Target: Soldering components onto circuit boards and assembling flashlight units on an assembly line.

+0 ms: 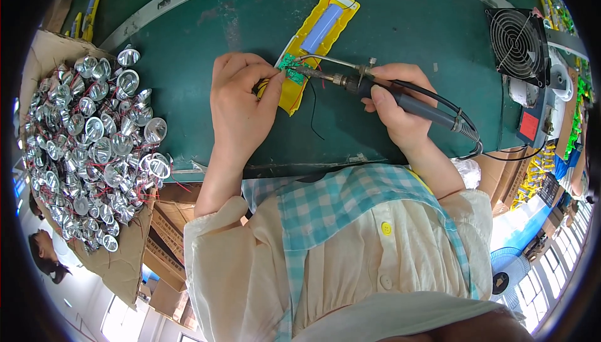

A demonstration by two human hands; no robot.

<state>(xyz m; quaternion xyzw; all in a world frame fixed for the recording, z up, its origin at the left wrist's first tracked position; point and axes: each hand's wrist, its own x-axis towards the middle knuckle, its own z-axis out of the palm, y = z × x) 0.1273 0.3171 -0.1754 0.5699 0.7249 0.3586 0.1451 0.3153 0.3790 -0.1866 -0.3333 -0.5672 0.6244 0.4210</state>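
My right hand (400, 101) is wrapped round a soldering iron (426, 108) with a thin metal feed tube (332, 59) fixed above its shaft. The iron's tip touches or nearly touches a green circuit board (293, 70), which sits in a yellow plastic housing (290, 99). A purple cylindrical battery (322, 29) lies in the far part of that housing. With fingers closed, my left hand (246, 93) pinches at the board's left edge; a yellow wire shows beside the fingers, and what exactly they grip is partly hidden. A black wire (313, 110) trails from the board onto the table.
A cardboard box (128, 273) heaped with silver reflector cups (94, 129) on red wires stands at the left. On the green table's (206, 35) right side is a black fan (517, 46). The iron's cable (479, 145) runs off to the right. Another person (47, 254) is at the far left.
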